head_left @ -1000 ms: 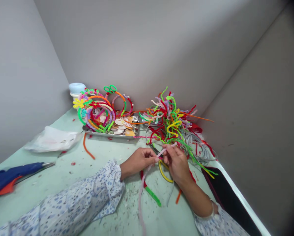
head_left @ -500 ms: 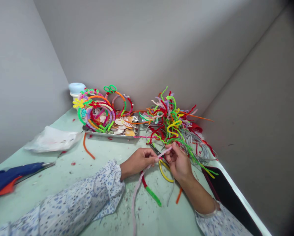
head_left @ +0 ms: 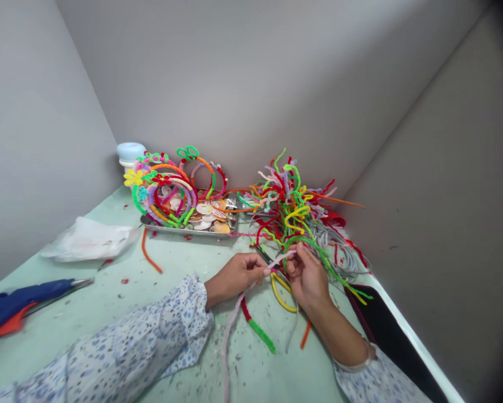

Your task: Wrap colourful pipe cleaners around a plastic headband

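A pale pink pipe cleaner (head_left: pixel 230 324) runs up from the front of the table into my left hand (head_left: pixel 240 275), whose thumb and fingers pinch it. My right hand (head_left: pixel 309 277) pinches the same pipe cleaner near its upper end, a short stretch showing between the hands. Below my left hand hangs a red and green fuzzy strip (head_left: pixel 260 334); whether the hand holds it too I cannot tell. Scissors with yellow handles (head_left: pixel 283 296) lie behind and between the hands, partly covered. A grey band end (head_left: pixel 292 333) and an orange pipe cleaner piece (head_left: pixel 306 334) lie near my right wrist.
A metal tray (head_left: pixel 184 229) holds shell-like pieces and several wrapped headbands (head_left: pixel 167 196). Tangled pipe cleaners (head_left: pixel 291 196) pile up at the back, beside grey bands (head_left: pixel 339 252). At left lie a blue glue gun (head_left: pixel 33 294) and a plastic bag (head_left: pixel 89 239). Walls enclose the table.
Both hands keep their pinch on the pink pipe cleaner, almost unmoved. Its hanging tail has swung slightly to the left.
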The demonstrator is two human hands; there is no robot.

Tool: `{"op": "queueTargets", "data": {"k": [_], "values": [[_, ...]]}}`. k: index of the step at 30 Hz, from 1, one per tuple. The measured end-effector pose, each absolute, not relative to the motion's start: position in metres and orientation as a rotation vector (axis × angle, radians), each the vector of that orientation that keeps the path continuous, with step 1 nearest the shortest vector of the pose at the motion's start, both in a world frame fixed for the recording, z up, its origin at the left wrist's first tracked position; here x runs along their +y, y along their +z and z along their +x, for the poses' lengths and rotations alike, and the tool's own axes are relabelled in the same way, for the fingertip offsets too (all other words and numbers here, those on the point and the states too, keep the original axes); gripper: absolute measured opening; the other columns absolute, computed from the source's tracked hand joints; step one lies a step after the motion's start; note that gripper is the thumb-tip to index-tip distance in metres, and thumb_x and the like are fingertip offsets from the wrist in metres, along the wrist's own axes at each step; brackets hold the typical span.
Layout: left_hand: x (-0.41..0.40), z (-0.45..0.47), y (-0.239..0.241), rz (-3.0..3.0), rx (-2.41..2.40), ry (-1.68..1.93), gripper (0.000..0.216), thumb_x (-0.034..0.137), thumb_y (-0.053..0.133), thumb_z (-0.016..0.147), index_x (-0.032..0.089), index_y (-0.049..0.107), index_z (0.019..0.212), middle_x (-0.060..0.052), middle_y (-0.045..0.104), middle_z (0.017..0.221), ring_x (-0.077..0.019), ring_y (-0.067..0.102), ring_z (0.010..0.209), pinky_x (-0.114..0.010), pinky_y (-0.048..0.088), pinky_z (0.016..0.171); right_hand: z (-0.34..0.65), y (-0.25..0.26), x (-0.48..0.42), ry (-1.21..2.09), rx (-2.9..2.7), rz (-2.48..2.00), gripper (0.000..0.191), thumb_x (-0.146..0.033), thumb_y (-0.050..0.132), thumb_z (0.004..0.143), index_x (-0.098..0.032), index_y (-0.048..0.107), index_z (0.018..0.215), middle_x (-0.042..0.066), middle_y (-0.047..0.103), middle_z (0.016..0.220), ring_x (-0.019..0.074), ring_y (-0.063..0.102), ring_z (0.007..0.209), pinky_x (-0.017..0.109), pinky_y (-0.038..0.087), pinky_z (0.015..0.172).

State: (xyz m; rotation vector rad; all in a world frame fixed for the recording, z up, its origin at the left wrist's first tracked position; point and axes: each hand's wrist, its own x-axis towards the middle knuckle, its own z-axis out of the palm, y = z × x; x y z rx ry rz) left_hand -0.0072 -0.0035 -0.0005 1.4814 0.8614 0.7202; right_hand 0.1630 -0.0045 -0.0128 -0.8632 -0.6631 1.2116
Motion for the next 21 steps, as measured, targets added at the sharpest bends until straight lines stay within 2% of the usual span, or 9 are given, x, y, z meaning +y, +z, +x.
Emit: {"op": "queueTargets", "data": {"k": [7,15,21], "values": [[-0.0032,-0.008,-0.0019,1.512,0.85,0.702,0.027,0.04,0.057,0.076,0.013,0.056,0.077,0.004,0.05,0.057,-0.0041,0.033,0.043,-0.018,0.023,0.042,0.1633,-0.0136,-0.0044,1.188,-0.629,-0.822,0.021,-0.036,0.069,0.071,-0.016,0.063,0.074,-0.006,0.052,0.056,0.0016,0.041,0.039,0.013,0.029,0.035],[-0.0028,-0.0078,-0.0037,1.47,0.862,0.718,0.033,0.046,0.057,0.075,0.014,0.053,0.075,0.005,0.047,0.055,-0.0043,0.032,0.042,-0.018,0.022,0.041,0.1634,-0.0121,-0.0037,1.193,-0.657,-0.876,0.023,-0.037,0.071,0.069,-0.017,0.059,0.074,-0.005,0.053,0.064,0.0017,0.042,0.041,0.014,0.029,0.035],[-0.003,-0.0079,-0.0027,1.439,0.859,0.729,0.033,0.047,0.055,0.075,0.014,0.05,0.072,0.004,0.047,0.055,-0.0047,0.034,0.043,-0.018,0.023,0.042,0.1655,-0.0116,-0.0052,1.222,-0.674,-0.82,0.02,-0.037,0.067,0.073,-0.018,0.06,0.077,-0.004,0.055,0.064,0.0037,0.046,0.043,0.016,0.033,0.037]]}}
